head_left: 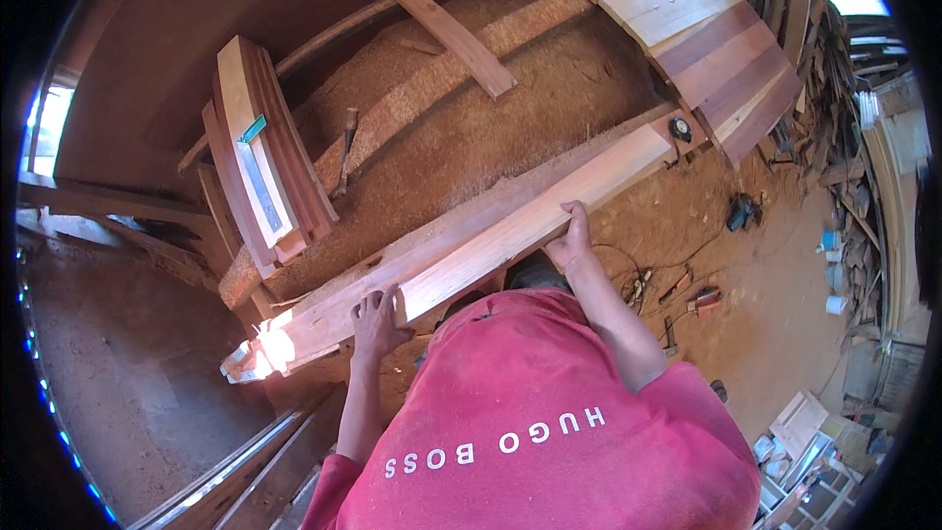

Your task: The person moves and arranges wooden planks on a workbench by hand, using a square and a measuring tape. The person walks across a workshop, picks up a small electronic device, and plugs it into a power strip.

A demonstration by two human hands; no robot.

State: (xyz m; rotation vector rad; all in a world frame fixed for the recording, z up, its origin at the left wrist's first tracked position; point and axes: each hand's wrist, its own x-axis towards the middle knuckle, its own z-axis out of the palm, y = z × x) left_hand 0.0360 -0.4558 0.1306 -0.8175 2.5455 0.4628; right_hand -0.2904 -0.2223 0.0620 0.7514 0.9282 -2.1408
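Pale wooden board (535,226), one, long, lying slantwise along a reddish plank bench (324,322). Left hand (379,326), fingers spread, at the board's left end; right hand (571,238) holding its near edge, right of middle. Tape measure (680,128), round, dark-cased, just beyond the right end. Boards in a stack (232,88), mixed pale and red-brown, upper left, bearing a square (260,179) with green stock and bluish blade. Loose plank (442,27), narrow, brown, top centre. Boards side by side (677,34), mixed tones, upper right. Red-handled tools (705,299), on the brown ground (775,265).
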